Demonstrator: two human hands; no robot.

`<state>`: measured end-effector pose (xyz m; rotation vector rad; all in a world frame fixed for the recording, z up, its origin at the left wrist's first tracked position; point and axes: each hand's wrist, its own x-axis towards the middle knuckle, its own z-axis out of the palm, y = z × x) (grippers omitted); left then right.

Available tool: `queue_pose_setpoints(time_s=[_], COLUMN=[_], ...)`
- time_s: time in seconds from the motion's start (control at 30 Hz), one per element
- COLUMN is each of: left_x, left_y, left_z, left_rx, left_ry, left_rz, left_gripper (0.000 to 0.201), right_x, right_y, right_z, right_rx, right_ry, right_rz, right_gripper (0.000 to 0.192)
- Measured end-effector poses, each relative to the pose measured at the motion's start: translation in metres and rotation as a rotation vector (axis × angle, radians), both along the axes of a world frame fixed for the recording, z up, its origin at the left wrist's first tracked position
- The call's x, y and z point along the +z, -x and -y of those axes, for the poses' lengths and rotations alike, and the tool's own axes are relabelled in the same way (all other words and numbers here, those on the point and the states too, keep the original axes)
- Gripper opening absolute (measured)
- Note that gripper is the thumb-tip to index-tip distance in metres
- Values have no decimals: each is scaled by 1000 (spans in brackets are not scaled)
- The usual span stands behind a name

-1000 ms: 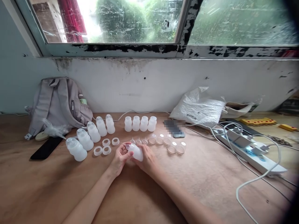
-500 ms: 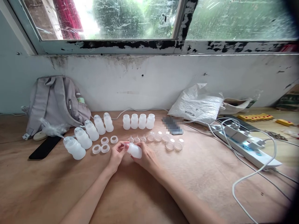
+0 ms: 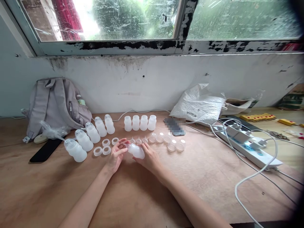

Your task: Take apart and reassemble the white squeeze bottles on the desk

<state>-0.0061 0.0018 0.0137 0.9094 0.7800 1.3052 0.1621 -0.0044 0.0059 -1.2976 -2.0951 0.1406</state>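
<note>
Both of my hands met over the middle of the table (image 3: pixel 133 196), working on one small white bottle (image 3: pixel 137 151). My right hand (image 3: pixel 149 157) was wrapped around the body of the bottle, which lay tilted with its neck toward the left. My left hand (image 3: pixel 115 155) had its fingers spread and loose, only the fingertips touching the clear nipple (image 3: pixel 125 145) at the neck. Compared with the pictures from a second and half a second earlier, the left fingers had opened from a closer pinch, while the bottle had kept its place between the hands and stayed in the right-hand grip. I judged from this that the nipple was seated or nearly seated at the neck, though the fit itself was too small to confirm. Loose rings (image 3: pixel 106 146) lay just left of my hands, spare nipples (image 3: pixel 138 140) just beyond them, and the row of open bottles (image 3: pixel 140 123) stood farther back.
</note>
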Motion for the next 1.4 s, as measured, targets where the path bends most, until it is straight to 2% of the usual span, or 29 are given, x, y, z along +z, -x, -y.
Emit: queue_pose_setpoints(time_s=[0.13,0.27,0.4,0.47,0.57,0.63,0.7,0.8,0.87,0.93,1.07,1.17,1.3,1.4], left_x=[1,2,0,0,5,7,7,4,1,0,2,3,7,10], left_y=[-3,-4,-5,-4,-3,-3,-5,-9,-11,-11,-8,-6,-5,-6], left_z=[3,4,3,3,4,5,6,7,8,8,8,9,10,11], left_rx=[58,33,118,136,115,90,61,50,72,81,50,36,-3,-37], left_ry=[-2,-8,-7,-25,-52,-44,-22,27,45,37,-3,-7,0,9], left_rz=[-147,-105,-184,-195,-173,-171,-191,-258,-281,-267,-225,-197,-168,-127], left_gripper=[35,42,43,46,47,45,43,42,42,43,42,44,54,58], right_x=[-1,0,4,7,11,11,9,6,5,6,14,18,20,20], right_y=[-2,-2,0,1,2,3,5,8,10,10,7,6,5,8], right_z=[-1,0,3,5,5,6,8,13,15,16,14,14,15,15], right_rx=[-15,-16,11,55,147,166,124,7,-11,42,214,268,272,259], right_ry=[7,29,91,196,480,604,544,292,225,303,642,802,888,836], right_rz=[21,12,-74,-202,-419,-482,-450,-285,-242,-331,-613,-739,-804,-827], right_gripper=[41,42,42,41,33,31,33,42,46,43,32,30,30,37])
